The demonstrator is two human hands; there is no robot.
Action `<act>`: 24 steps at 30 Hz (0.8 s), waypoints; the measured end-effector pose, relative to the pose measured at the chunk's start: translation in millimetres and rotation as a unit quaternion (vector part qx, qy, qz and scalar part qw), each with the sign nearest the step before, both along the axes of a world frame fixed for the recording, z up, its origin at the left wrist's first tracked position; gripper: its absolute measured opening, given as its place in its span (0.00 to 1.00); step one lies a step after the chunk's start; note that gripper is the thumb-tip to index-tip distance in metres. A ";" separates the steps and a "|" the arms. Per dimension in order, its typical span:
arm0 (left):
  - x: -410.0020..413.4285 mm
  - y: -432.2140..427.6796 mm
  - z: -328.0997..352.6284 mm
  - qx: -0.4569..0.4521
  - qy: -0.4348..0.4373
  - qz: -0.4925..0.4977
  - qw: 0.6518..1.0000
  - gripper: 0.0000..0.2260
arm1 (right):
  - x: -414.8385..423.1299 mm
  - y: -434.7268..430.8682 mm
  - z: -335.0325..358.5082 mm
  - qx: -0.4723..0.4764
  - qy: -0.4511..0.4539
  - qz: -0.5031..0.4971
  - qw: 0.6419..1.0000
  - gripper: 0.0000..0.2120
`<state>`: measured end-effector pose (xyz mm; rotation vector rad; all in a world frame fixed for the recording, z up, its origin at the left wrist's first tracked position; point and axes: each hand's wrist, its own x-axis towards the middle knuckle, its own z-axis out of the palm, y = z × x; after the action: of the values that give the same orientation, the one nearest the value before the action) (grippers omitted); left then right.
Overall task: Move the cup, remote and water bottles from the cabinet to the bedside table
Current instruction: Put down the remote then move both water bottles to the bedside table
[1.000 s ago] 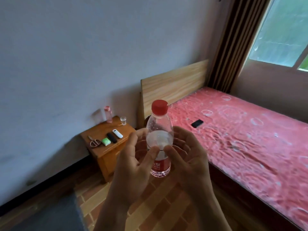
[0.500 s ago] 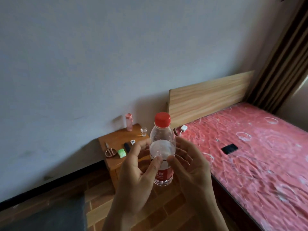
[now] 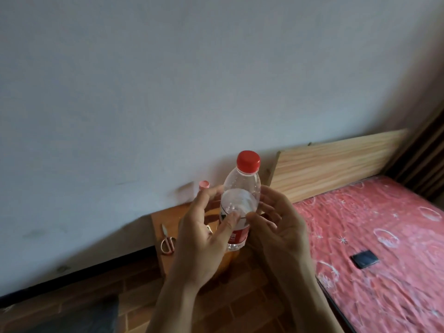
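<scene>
Now the gap is closed: the bedside table, seen well off a second ago, is brought right up under the hands, and the bed is swung out to the right of the view. The water bottle is carried upright in the air, in front of the table as it is seen, and is not yet set down. Nothing about the hold is altered since that earlier view.

The left hand is curled round the bottle's left side, thumb pressed on the near face at the label. The right hand is wrapped round the right side, its thumb brought almost to meet the other. Both forearms are reached forward, palms turned inward.

At the table's back edge a second bottle is shown only by its pink cap, and scissors are laid by the left edge. Whatever else is on the table is hidden behind the hands.

By the look of it, this carry is nearly finished. A lowering onto a free patch of the table is called for next, with the second bottle kept clear.
</scene>
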<state>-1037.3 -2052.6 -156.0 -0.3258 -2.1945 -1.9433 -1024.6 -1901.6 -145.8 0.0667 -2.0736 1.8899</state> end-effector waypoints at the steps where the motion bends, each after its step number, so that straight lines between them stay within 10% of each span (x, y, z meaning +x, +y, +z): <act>1: -12.1 -4.3 -3.4 -0.002 -0.005 0.004 1.000 0.20 | -13.4 -3.3 -2.9 0.002 -0.002 0.002 1.000 0.20; 24: -334.5 23.5 -94.0 -0.077 -0.127 0.117 0.982 0.24 | -374.5 30.7 -109.6 0.037 -0.133 0.128 0.982 0.21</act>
<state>-1371.8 -2029.1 -250.0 0.1639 -2.4173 -1.7755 -1399.2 -1871.0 -255.4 0.1086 -2.4138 2.0659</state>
